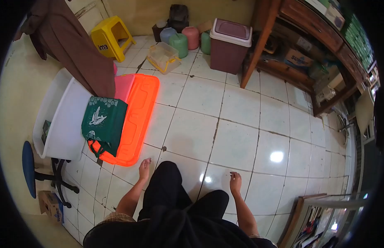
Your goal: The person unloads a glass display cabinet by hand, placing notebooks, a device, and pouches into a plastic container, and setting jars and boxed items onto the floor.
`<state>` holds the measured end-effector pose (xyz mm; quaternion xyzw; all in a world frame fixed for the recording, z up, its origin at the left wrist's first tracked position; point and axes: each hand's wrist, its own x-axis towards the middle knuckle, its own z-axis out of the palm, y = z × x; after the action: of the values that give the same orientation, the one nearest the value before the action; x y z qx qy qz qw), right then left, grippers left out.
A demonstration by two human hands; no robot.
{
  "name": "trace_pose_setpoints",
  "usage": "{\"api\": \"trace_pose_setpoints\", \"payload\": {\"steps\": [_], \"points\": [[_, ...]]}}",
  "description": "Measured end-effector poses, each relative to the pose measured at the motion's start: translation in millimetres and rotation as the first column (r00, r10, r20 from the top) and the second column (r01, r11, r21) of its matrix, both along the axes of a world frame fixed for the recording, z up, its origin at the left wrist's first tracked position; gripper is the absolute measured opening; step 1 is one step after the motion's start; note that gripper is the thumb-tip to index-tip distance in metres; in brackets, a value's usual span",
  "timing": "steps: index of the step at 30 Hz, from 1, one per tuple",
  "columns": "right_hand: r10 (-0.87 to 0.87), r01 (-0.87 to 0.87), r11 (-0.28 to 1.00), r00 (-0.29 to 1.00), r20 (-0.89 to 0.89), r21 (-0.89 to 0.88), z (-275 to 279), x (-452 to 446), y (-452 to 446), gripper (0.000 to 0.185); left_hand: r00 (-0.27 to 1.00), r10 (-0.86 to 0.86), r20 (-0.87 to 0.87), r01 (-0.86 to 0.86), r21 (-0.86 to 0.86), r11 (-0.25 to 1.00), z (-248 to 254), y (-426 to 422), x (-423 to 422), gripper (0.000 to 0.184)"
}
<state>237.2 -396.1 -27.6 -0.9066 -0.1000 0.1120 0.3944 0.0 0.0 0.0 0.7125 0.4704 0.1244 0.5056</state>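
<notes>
My left hand (145,168) hangs loose beside my left knee, fingers slightly bent and apart, with nothing in it. Just beyond it lies a large orange plastic lid (139,120) on the floor. A green cloth bag (104,124) with a white bird print and dark handles rests on the lid, next to a pink item (124,87) partly hidden behind the bag. My right hand (235,182) hangs over the tiles right of my right knee, fingers loosely curled and holding nothing. Neither hand touches anything.
A white tub (62,118) stands on its side at left, by a brown cloth (72,45) and a blue-seated chair (29,169). Farther back are a yellow stool (110,39), a clear box (164,58), a lidded maroon bin (229,51) and a wooden desk (258,45). A glass-topped cabinet (324,215) stands lower right.
</notes>
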Motion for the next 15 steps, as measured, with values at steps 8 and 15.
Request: {"api": "trace_pose_setpoints", "payload": {"steps": [8,15], "points": [[0.311,-0.306,0.950,0.913,0.263,-0.062,77,135,221,0.012,0.963,-0.002,0.268,0.000,0.008,1.000,44,96,135,0.028],[0.423,-0.461,0.887,0.805,0.416,-0.010,151,222,398,0.012,0.896,-0.202,0.396,0.116,0.230,0.966,92,208,289,0.031]]}}
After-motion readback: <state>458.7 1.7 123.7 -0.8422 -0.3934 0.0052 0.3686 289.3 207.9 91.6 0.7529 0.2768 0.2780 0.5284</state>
